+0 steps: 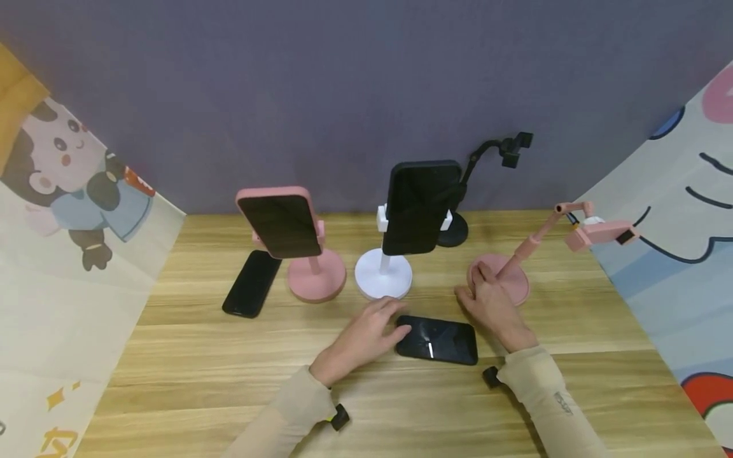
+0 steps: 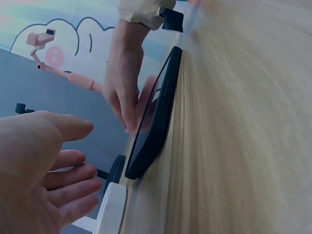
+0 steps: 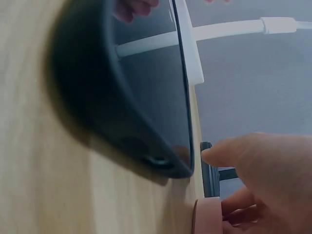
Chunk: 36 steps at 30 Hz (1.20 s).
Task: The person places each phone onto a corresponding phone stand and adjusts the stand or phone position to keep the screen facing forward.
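- Fingers of the left hand [image 1: 366, 337]: loosely bent, thumb standing apart, gripping nothing; in the head view the thumb tip lies over the near corner of a black phone [image 1: 449, 343], though the left wrist view shows a gap.
- Fingers of the right hand [image 1: 497, 308]: resting at the base of a pink stand [image 1: 527, 247], the thumb held out straight, away from the rim.
- The black phone lies flat, screen up, right of the lower centre of the frame – glossy and dark, one white glint across the glass, a thick rounded case.
- The pink stand, right of the frame: round base, leaning stem, jointed arm ending in a clamp with a dark pad.
- Beneath everything, a pale wooden table [image 1: 189, 381] with streaky yellow-brown grain.
- Mid-frame, a second pink stand [image 1: 323, 280] and a white stand [image 1: 383, 277] each carry a phone; a black stand [image 1: 452, 229] is behind, another phone [image 1: 252, 284] flat at left.
- Around it – a plain grey-purple wall [image 1: 321, 95] above, cartoon-printed panels at both sides.
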{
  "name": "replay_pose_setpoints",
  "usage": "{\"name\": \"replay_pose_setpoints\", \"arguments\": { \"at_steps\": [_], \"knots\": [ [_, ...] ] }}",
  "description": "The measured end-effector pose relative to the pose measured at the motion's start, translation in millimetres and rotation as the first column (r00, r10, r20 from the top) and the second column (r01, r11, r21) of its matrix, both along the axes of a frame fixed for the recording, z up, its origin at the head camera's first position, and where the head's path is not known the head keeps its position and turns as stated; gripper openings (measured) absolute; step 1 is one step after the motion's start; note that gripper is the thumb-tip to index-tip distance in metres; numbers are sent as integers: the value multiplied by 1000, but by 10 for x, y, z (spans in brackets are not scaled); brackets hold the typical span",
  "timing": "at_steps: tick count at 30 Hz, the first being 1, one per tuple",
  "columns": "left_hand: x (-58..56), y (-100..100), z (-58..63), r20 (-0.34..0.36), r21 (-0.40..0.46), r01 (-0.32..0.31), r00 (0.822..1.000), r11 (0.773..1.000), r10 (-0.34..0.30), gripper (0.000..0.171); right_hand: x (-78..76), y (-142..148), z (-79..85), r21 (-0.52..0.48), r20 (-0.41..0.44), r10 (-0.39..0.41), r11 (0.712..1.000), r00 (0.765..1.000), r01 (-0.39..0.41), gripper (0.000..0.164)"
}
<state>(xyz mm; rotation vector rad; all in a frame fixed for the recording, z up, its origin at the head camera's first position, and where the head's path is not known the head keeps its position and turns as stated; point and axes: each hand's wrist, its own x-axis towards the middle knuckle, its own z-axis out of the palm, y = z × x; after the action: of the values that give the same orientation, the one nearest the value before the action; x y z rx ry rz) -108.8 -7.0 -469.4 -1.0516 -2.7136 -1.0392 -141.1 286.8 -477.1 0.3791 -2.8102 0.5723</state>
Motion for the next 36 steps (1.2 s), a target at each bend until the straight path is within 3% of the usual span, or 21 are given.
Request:
{"name": "replay_pose_setpoints", "arguments": {
  "at_steps": [6, 11, 17, 24, 36],
  "knots": [
    [-22, 68, -14, -42, -19, 17, 999, 1000, -18, 43, 8, -44, 30, -12, 74, -7, 1000, 997, 8, 54],
    [-19, 109, -28, -14, -25, 40, 999, 999, -40, 44, 8, -75, 73, 3, 170, -44, 999, 985, 44, 62],
    [-43, 155, -42, 8, -21, 71, 997, 997, -70, 42, -10, -95, 70, -6, 183, -61, 998, 981, 64, 66],
    [-62, 189, -37, -25, -36, 106, 994, 994, -107, 39, -51, -176, 120, 7, 245, -71, 997, 967, 72, 76],
    [-89, 220, -47, -56, -61, 102, 993, 993, -106, 36, -100, -418, 97, -24, 228, -36, 999, 973, 42, 78]
  ]
}}
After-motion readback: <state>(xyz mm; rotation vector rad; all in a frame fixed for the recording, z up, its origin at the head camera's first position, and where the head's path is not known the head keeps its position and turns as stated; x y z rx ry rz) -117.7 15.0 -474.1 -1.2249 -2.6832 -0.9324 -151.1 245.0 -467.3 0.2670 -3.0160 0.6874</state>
